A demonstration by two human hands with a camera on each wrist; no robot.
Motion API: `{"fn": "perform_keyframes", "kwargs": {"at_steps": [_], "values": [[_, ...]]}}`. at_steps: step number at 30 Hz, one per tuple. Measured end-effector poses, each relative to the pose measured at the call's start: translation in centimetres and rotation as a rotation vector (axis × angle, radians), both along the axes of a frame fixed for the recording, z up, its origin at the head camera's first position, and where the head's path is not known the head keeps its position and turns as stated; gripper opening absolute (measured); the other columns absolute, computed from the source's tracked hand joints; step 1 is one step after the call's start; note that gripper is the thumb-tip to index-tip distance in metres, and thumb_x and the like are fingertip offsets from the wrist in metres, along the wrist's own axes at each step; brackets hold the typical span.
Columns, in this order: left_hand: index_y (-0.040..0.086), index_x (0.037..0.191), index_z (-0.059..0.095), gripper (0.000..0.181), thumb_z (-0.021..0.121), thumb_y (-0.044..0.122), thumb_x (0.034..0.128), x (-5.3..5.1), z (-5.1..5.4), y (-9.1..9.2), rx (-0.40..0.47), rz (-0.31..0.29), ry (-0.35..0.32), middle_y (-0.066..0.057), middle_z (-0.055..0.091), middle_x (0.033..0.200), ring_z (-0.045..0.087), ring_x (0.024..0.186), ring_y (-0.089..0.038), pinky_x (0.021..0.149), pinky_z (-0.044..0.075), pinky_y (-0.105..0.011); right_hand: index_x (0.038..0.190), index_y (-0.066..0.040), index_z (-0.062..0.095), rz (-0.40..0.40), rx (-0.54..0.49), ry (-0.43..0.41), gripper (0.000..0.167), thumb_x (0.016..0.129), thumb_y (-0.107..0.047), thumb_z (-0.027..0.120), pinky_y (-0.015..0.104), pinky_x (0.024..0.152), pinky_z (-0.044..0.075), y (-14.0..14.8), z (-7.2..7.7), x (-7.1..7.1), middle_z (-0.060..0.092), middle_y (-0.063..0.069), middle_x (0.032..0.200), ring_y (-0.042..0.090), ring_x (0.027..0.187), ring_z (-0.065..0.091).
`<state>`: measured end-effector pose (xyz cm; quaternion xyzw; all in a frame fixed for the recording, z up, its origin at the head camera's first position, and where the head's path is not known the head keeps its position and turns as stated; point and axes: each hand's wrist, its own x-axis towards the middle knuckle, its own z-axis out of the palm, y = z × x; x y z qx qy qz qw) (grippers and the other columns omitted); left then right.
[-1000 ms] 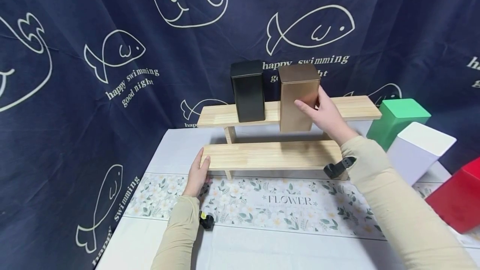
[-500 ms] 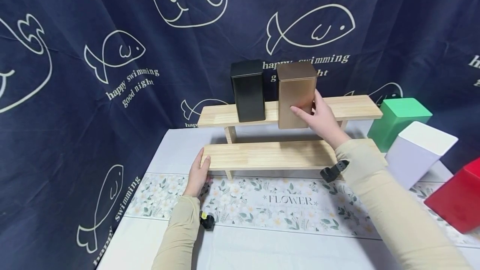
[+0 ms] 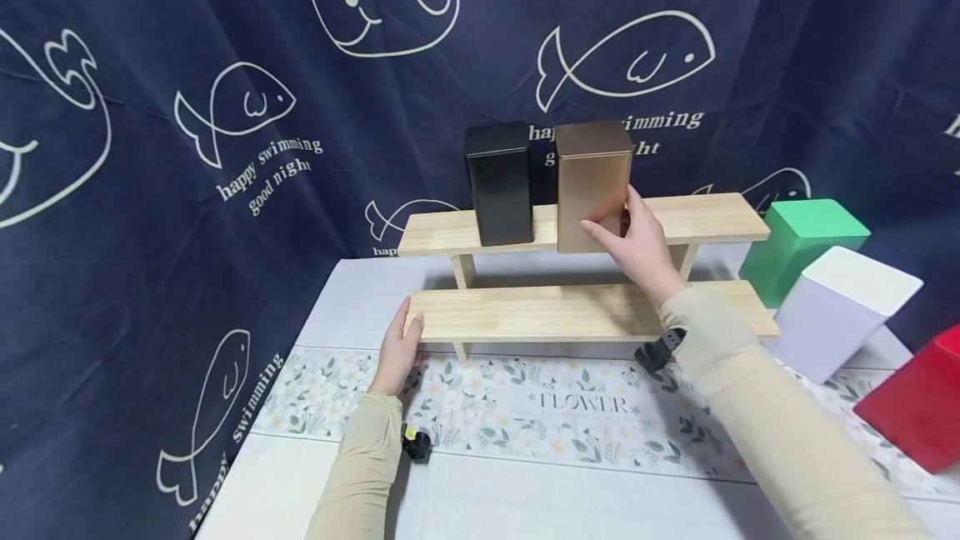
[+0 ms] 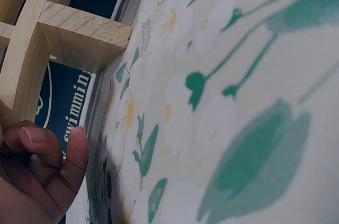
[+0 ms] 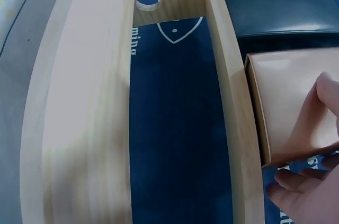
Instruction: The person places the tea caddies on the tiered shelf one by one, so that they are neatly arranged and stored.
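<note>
My right hand (image 3: 640, 242) grips a copper-brown box (image 3: 592, 198) by its lower right, thumb on the front face. The box stands upright at the front of the upper board of a two-tier wooden shelf (image 3: 517, 312). In the right wrist view the brown box (image 5: 294, 102) is beside the board's edge, with the thumb on its face. A black box (image 3: 500, 190) stands upright to its left, a narrow gap between them. My left hand (image 3: 397, 350) holds the left end of the lower board; in the left wrist view some of its fingers (image 4: 42, 144) are curled at the wood.
Right of the shelf are a green box (image 3: 802, 248), a white-topped lilac box (image 3: 832, 323) and a red box (image 3: 918, 402), which runs off the frame. A flowered strip (image 3: 525, 415) crosses the white table. A navy curtain (image 3: 420, 98) hangs behind.
My right hand has moved the brown box slightly left and back on the upper board, closer to the black box. The left hand has stayed at the shelf's end.
</note>
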<state>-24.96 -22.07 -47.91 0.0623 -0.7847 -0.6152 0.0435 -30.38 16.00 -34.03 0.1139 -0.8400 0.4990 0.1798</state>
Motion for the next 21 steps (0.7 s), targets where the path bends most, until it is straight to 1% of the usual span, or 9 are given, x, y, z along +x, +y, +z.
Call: {"fn": "perform_keyframes", "kwargs": {"at_steps": [2, 3, 4, 7, 13, 16, 21], "values": [[0.021, 0.157, 0.023, 0.06, 0.047, 0.035, 0.1036, 0.0, 0.0, 0.1, -0.005, 0.004, -0.002, -0.017, 0.041, 0.148, 0.05, 0.058, -0.023, 0.051, 0.055, -0.043, 0.147, -0.006, 0.035, -0.015, 0.01, 0.008, 0.077, 0.088, -0.036, 0.074, 0.049, 0.101, 0.04, -0.1, -0.2, 0.0, 0.049, 0.02, 0.134, 0.033, 0.124, 0.047], [0.022, 0.156, 0.025, 0.059, 0.047, 0.036, 0.1034, 0.1, 0.0, 0.1, -0.011, 0.01, 0.004, -0.016, 0.042, 0.147, 0.051, 0.059, -0.023, 0.05, 0.054, -0.041, 0.146, -0.005, 0.035, -0.02, 0.015, 0.011, 0.076, 0.088, -0.036, 0.073, 0.049, 0.101, 0.04, -0.1, -0.2, 0.0, 0.049, 0.021, 0.134, 0.033, 0.123, 0.047], [0.023, 0.156, 0.025, 0.059, 0.048, 0.038, 0.103, -0.1, -0.4, 0.0, -0.013, 0.017, 0.009, -0.014, 0.042, 0.147, 0.052, 0.061, -0.024, 0.049, 0.053, -0.037, 0.146, -0.005, 0.035, -0.024, 0.02, 0.012, 0.076, 0.088, -0.036, 0.073, 0.05, 0.1, 0.04, -0.2, -0.3, -0.1, 0.049, 0.021, 0.134, 0.034, 0.123, 0.047], [0.025, 0.156, 0.026, 0.059, 0.047, 0.038, 0.103, -0.1, -0.3, 0.1, -0.015, 0.019, 0.008, -0.012, 0.04, 0.149, 0.054, 0.064, -0.025, 0.049, 0.054, -0.036, 0.144, -0.005, 0.037, -0.032, 0.032, 0.01, 0.073, 0.089, -0.036, 0.072, 0.049, 0.097, 0.042, -0.2, -0.5, -0.2, 0.051, 0.021, 0.132, 0.033, 0.119, 0.049], [0.022, 0.156, 0.025, 0.06, 0.047, 0.038, 0.103, -0.1, -0.3, 0.1, -0.01, 0.008, 0.021, -0.013, 0.041, 0.149, 0.047, 0.055, -0.018, 0.048, 0.053, -0.036, 0.141, -0.003, 0.042, -0.052, 0.063, 0.025, 0.067, 0.09, -0.035, 0.071, 0.047, 0.088, 0.044, -0.2, -1.1, -0.7, 0.055, 0.021, 0.127, 0.032, 0.106, 0.053], [0.023, 0.156, 0.025, 0.06, 0.047, 0.04, 0.1026, -0.2, -0.2, 0.0, -0.018, 0.011, 0.018, -0.013, 0.04, 0.149, 0.047, 0.055, -0.017, 0.049, 0.053, -0.036, 0.142, -0.002, 0.041, -0.059, 0.081, 0.032, 0.069, 0.09, -0.034, 0.071, 0.047, 0.087, 0.044, -0.2, -1.4, -0.8, 0.055, 0.022, 0.128, 0.033, 0.106, 0.054], [0.025, 0.156, 0.025, 0.06, 0.047, 0.041, 0.1024, -0.2, -0.4, 0.0, -0.022, 0.015, 0.014, -0.013, 0.042, 0.147, 0.047, 0.054, -0.018, 0.048, 0.053, -0.036, 0.143, -0.002, 0.041, -0.071, 0.098, 0.036, 0.071, 0.088, -0.033, 0.073, 0.048, 0.093, 0.044, -0.4, -1.7, -1.0, 0.054, 0.023, 0.131, 0.034, 0.114, 0.053]]}}
